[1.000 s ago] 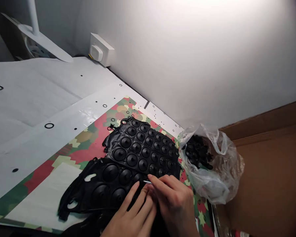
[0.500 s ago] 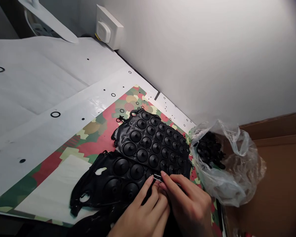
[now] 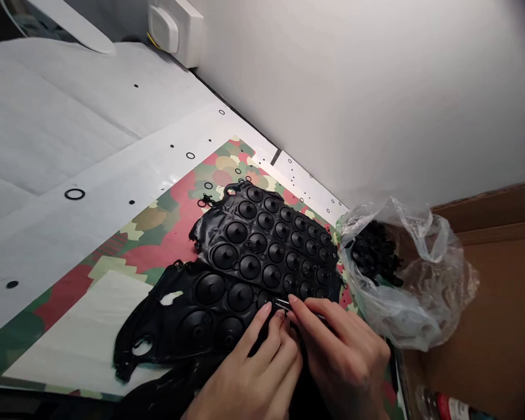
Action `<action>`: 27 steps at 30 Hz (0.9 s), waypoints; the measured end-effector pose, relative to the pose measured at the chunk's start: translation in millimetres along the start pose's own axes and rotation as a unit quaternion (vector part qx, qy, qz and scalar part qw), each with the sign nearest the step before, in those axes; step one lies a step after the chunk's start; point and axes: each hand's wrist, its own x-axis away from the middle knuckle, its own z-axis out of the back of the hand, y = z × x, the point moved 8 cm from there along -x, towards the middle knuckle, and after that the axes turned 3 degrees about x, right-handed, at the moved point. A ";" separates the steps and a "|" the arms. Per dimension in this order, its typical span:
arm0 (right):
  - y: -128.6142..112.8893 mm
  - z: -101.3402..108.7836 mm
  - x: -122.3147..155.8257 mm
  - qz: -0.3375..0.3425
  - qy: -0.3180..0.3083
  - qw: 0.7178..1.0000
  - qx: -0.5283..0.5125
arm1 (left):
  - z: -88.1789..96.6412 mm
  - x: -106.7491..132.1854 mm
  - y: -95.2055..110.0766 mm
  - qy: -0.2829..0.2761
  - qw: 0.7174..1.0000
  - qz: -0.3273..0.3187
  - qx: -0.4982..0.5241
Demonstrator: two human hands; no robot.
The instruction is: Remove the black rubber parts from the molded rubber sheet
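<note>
A black rubber sheet [image 3: 250, 267], molded with rows of round discs with raised centers, lies on a camouflage-patterned mat. My right hand [image 3: 343, 356] pinches a slim pair of metal tweezers [image 3: 283, 304], their tips close to the discs at the sheet's near edge. My left hand [image 3: 256, 364] is beside it, fingers closed on the sheet's near edge with the index finger stretched along the discs. What lies under the left fingertips is hidden. Part of the rubber hangs over the mat's front edge.
Small black rings [image 3: 206, 201] and dots lie scattered on the mat [image 3: 140, 256] and the white table cover [image 3: 91, 140]. On the right, a clear plastic bag [image 3: 424, 309] with black rubber pieces sits at a cardboard box [image 3: 499, 303]. A wall socket [image 3: 186, 32] stands at the back.
The view has shifted slightly, bringing a bottle in the box into sight at the lower right. My right hand has moved a little away from my left, with the tweezers still held.
</note>
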 end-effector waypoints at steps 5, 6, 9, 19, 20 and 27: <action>-2.0 4.8 -13.7 -0.008 -0.012 1.000 0.000 | 0.7 0.0 -0.1 -0.016 1.000 -0.003 0.009; -1.7 5.2 -17.5 -0.011 -0.022 1.000 0.002 | 1.0 0.2 0.4 -0.020 1.000 -0.003 0.010; -1.8 4.8 -28.8 -0.016 -0.048 0.999 0.009 | 2.1 0.4 0.9 -0.030 0.999 0.003 0.010; -11.3 -0.4 -38.0 -0.028 -0.085 0.994 0.057 | 0.1 2.1 3.3 -0.040 0.999 0.001 0.020; -12.9 -1.0 -38.2 -0.027 -0.084 0.994 0.062 | -0.9 2.2 3.3 -0.045 0.999 0.001 0.022; -8.4 -9.0 -33.9 -0.060 -0.060 0.996 0.013 | -2.5 3.8 4.2 -0.048 0.999 -0.005 0.023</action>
